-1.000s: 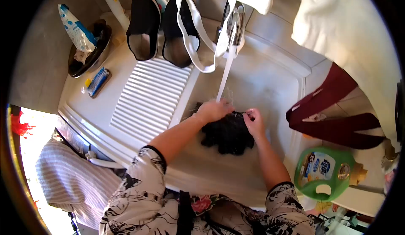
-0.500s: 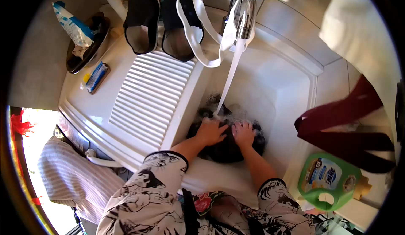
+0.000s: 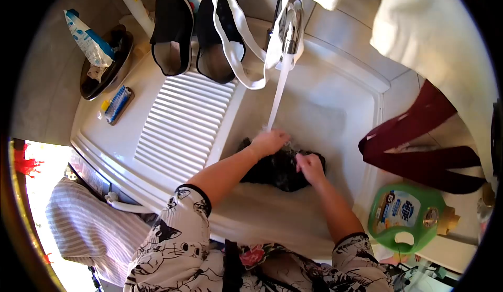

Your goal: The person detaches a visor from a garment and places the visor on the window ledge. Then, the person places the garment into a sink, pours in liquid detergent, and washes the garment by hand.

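A wet black cloth [image 3: 285, 171] lies bunched on the bottom of the white sink basin [image 3: 361, 114], its exact kind unclear. Water pours from the chrome tap [image 3: 292, 30] and meets my left hand [image 3: 270, 142]. That hand is closed at the cloth's upper edge, its fingers curled. My right hand [image 3: 311, 168] grips the cloth's right side, thumb and fingers pressed together. Some bubbles show on the fabric between the two hands.
Left of the basin is a ribbed washboard [image 3: 183, 119], with black shoes [image 3: 173, 35] behind it. A blue-bristled brush [image 3: 119, 105] lies farther left. White straps [image 3: 251, 77] hang near the tap. At right are a maroon strap [image 3: 419, 161] and a green detergent bottle [image 3: 403, 216].
My hands have gone from lying spread on the cloth to closed on it. The left has risen toward the water stream. The cloth looks more gathered, and the view has shifted slightly.
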Available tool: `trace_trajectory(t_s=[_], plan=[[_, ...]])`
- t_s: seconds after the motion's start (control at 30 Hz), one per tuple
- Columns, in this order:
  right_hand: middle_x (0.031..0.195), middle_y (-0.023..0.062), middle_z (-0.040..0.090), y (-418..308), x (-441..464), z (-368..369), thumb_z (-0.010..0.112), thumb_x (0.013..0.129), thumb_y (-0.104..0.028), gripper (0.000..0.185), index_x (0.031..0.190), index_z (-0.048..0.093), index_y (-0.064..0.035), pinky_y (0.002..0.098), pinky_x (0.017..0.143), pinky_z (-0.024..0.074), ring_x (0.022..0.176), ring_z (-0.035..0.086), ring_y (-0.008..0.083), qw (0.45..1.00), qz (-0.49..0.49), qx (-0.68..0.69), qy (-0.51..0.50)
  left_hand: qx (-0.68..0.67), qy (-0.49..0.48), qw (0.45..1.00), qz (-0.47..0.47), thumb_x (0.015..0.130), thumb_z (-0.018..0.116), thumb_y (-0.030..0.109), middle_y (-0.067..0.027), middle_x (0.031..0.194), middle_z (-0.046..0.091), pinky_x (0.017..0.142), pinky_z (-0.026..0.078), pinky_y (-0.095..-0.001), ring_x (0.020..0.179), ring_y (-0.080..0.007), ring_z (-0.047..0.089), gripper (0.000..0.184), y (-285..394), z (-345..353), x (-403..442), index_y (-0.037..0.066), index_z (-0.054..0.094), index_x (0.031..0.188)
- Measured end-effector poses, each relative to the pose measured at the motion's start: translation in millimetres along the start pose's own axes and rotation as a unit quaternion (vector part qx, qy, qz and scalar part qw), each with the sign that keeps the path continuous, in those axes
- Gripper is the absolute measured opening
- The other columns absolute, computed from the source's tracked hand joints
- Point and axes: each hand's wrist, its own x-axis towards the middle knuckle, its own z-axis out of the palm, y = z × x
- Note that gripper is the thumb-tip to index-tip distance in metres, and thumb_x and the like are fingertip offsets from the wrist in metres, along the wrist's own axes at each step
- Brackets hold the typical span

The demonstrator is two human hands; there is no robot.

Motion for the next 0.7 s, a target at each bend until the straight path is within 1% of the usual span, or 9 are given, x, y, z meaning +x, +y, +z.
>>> trace_trajectory(t_s=[0.07, 0.13, 0.17, 0.23, 0.27, 0.33, 0.5, 0.57, 0.7], plan=[[0.076, 0.0133, 0.063, -15.8, -36.5, 7.3, 0.06, 0.084, -0.036, 0.033, 0.079, 0.063, -0.0028, 0.038, 0.064, 0.0468, 0.07, 0.06, 0.0271, 0.941, -0.086, -0.319, -0.069, 0.013, -0.061, 0.998, 0.023, 0.089, 0.047, 0.04, -0.0149, 0.1, 0.065, 0.086, 0.046, -0.0376, 0.096, -0.0345, 0.059, 0.037, 3.1, 15.8, -11.8, 0.01, 0.065, 0.102], [0.092, 0.0126, 0.062, -3.5, -53.2, 14.2, 0.061, 0.083, -0.039, 0.032, 0.086, 0.064, -0.007, 0.0422, 0.07, 0.0463, 0.083, 0.059, 0.0273, 0.931, -0.166, -0.325, 0.01, 0.319, -0.278, 0.906, -0.004, 0.087, 0.049, 0.045, -0.0135, 0.124, 0.055, 0.09, 0.045, -0.0493, 0.108, -0.0364, 0.055, 0.04, 48.6, 5.8, -53.3, 0.019, 0.059, 0.114], [0.108, 0.0119, 0.061, 3.6, -51.4, 15.8, 0.061, 0.082, -0.041, 0.032, 0.093, 0.064, -0.0112, 0.0464, 0.075, 0.0458, 0.096, 0.058, 0.0274, 0.905, -0.251, -0.33, 0.095, 0.322, -0.273, 0.907, -0.003, 0.087, 0.049, 0.045, -0.0135, 0.124, 0.055, 0.09, 0.045, -0.0493, 0.108, -0.0364, 0.055, 0.04, 36.6, 16.4, -61.9, 0.019, 0.059, 0.114], [0.119, 0.0105, 0.054, 16.8, -59.3, 39.0, 0.062, 0.081, -0.043, 0.033, 0.098, 0.064, -0.0148, 0.0547, 0.079, 0.041, 0.106, 0.051, 0.03, 0.881, -0.224, -0.399, 0.121, 0.373, 0.028, 0.911, 0.176, 0.086, 0.049, 0.05, -0.0102, 0.141, 0.038, 0.096, 0.034, -0.0614, 0.127, -0.0358, 0.036, 0.047, -18.1, 57.0, -84.1, 0.023, 0.054, 0.125], [0.129, 0.0091, 0.048, 26.0, -56.3, 51.1, 0.062, 0.08, -0.045, 0.035, 0.104, 0.063, -0.0183, 0.063, 0.083, 0.0362, 0.117, 0.044, 0.0327, 0.849, -0.197, -0.467, 0.148, 0.375, 0.03, 0.91, 0.173, 0.086, 0.049, 0.05, -0.0102, 0.141, 0.038, 0.096, 0.034, -0.0614, 0.127, -0.0358, 0.036, 0.047, -33.2, 71.2, -80.6, 0.023, 0.054, 0.125], [0.131, 0.0092, 0.046, 47.6, -35.0, 67.4, 0.062, 0.079, -0.045, 0.04, 0.112, 0.059, -0.0225, 0.0713, 0.083, 0.0282, 0.123, 0.036, 0.0327, 0.874, -0.163, -0.437, 0.137, 0.306, -0.003, 0.948, 0.087, 0.085, 0.053, 0.047, -0.0122, 0.139, 0.034, 0.088, 0.038, -0.0635, 0.131, -0.0368, 0.026, 0.048, -49.7, 84.0, -69.5, 0.021, 0.054, 0.125], [0.119, 0.0117, 0.054, 74.1, 52.0, 64.4, 0.056, 0.083, -0.039, 0.03, 0.104, 0.063, -0.0194, 0.0552, 0.088, 0.0372, 0.109, 0.05, 0.0328, 0.862, 0.001, -0.49, 0.131, 0.267, -0.037, 0.961, 0.06, 0.081, 0.057, 0.033, -0.0078, 0.112, 0.058, 0.085, 0.042, -0.0589, 0.112, -0.0307, 0.048, 0.025, -64.8, 77.7, 12.5, 0.015, 0.066, 0.097], [0.117, 0.0132, 0.054, 78.5, 72.4, 48.7, 0.056, 0.083, -0.037, 0.028, 0.1, 0.063, -0.0166, 0.0516, 0.088, 0.0391, 0.102, 0.055, 0.0329, 0.861, 0.056, -0.498, 0.085, 0.304, 0.073, 0.944, 0.103, 0.079, 0.056, 0.034, -0.0068, 0.098, 0.065, 0.084, 0.041, -0.0535, 0.105, -0.0293, 0.054, 0.024, -90.4, 98.4, 41.1, 0.015, 0.067, 0.089], [0.094, 0.0177, 0.063, 46.8, 103.0, 30.1, 0.052, 0.086, -0.04, 0.033, 0.1, 0.063, -0.0108, 0.0421, 0.078, 0.0467, 0.087, 0.061, 0.0335, 0.923, 0.065, -0.359, 0.126, 0.329, 0.021, 0.944, -0.015, 0.084, 0.052, 0.035, -0.0131, 0.104, 0.064, 0.089, 0.041, -0.05, 0.104, -0.0339, 0.056, 0.031, -44.1, 63.5, 63.8, 0.01, 0.067, 0.096]])
